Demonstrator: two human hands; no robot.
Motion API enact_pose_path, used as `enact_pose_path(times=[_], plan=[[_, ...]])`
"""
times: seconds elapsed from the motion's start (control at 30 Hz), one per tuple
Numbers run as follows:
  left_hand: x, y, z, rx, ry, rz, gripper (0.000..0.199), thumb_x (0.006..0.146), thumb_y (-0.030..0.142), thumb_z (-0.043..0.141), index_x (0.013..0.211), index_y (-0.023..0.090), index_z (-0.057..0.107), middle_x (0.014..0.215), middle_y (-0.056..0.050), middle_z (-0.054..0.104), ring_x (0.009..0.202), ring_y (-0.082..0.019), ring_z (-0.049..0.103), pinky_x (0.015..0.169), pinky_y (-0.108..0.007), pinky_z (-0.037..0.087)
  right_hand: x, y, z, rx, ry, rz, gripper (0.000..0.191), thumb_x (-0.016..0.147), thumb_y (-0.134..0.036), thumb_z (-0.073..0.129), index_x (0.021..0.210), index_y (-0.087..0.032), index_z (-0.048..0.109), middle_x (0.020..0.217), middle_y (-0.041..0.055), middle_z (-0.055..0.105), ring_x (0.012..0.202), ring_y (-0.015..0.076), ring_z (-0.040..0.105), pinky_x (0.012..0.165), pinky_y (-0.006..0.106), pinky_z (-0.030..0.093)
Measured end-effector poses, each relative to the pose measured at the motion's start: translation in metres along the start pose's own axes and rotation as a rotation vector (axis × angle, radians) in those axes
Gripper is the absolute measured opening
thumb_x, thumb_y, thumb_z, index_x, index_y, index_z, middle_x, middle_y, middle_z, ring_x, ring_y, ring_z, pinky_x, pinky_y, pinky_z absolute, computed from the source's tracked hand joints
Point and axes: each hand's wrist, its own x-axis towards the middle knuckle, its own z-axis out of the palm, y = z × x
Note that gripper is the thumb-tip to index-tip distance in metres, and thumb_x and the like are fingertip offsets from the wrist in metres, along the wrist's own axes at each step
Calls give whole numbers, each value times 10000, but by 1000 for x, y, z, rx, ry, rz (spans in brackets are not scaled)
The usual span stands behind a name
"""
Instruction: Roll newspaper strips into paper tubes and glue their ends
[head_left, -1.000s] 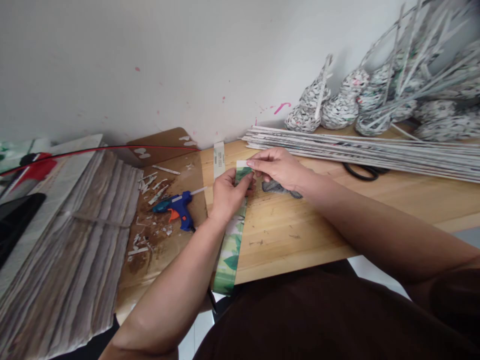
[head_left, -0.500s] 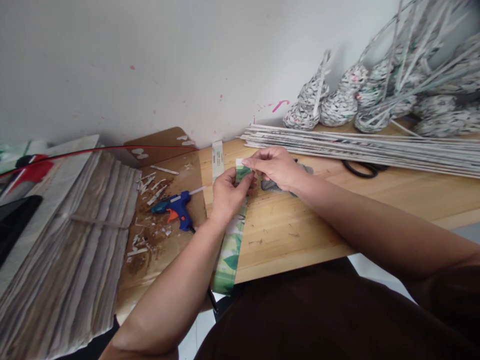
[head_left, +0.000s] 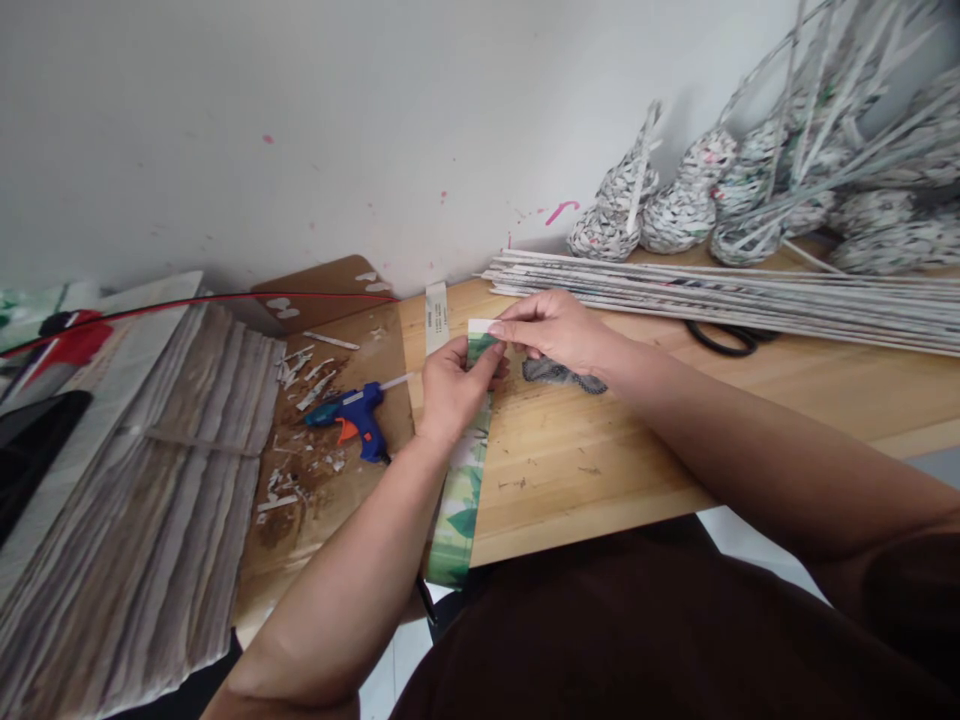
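A long green-and-white printed paper strip (head_left: 460, 505) runs from between my hands down over the table's front edge. My left hand (head_left: 454, 385) is closed on it near its far end, thumb on top. The thumb and fingers of my right hand (head_left: 544, 330) pinch the white tip of the same strip. Just below my right hand a dark patterned piece (head_left: 562, 376), mesh-like in look, lies on the wood. Beyond my left hand, another pale strip with print (head_left: 436, 310) lies on the table.
A blue glue gun (head_left: 360, 415) rests on a brown board among paper scraps. Tied stacked newspaper strips (head_left: 172, 470) lie at the left. Rolled paper sticks (head_left: 675, 290) stretch across the back right, with black scissor handles (head_left: 724, 340) under them and woven paper forms (head_left: 679, 205) behind.
My right hand has shifted slightly along the strip's tip, and more of the white end shows. My left hand moved a little to the left, still holding the strip.
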Motion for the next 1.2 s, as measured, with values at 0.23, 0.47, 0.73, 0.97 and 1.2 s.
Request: enact_pose_path(times=[0.23,0.47,0.73,0.97,1.2], plan=[[-1,-1,1,10,21,-12,294,758,425,728,847,149,676,746,-64,705,627,-171,678,542,-266,555,-1,-4,3,64,-21,39,235,756,-376,774,763,-145,732,563,-8,590,451,62,438,368,192,301],[-2,0,2,-3,4,-5,253,778,386,717,870,151,707,771,-63,712,658,-169,683,599,-289,581,0,2,7,56,63,14,132,812,-267,724,767,-144,719,537,-17,587,448,64,466,376,184,319],[-1,-4,0,0,-59,23,239,756,357,741,893,162,717,825,-67,738,696,-176,692,645,-299,579,0,-2,9,102,115,47,128,791,-222,742,711,-133,697,465,-42,543,357,43,381,328,193,260],[-2,-2,1,5,-64,37,248,747,368,753,877,162,710,816,-68,731,698,-175,682,653,-303,576,1,1,11,134,117,49,179,746,-262,789,674,-139,681,459,-37,547,351,44,380,327,197,265],[-2,1,1,-46,-22,-13,330,767,460,720,865,146,699,744,-59,708,639,-155,669,590,-269,564,-2,-3,7,101,37,5,301,760,-420,773,673,-150,672,523,-14,568,441,64,453,362,187,322]])
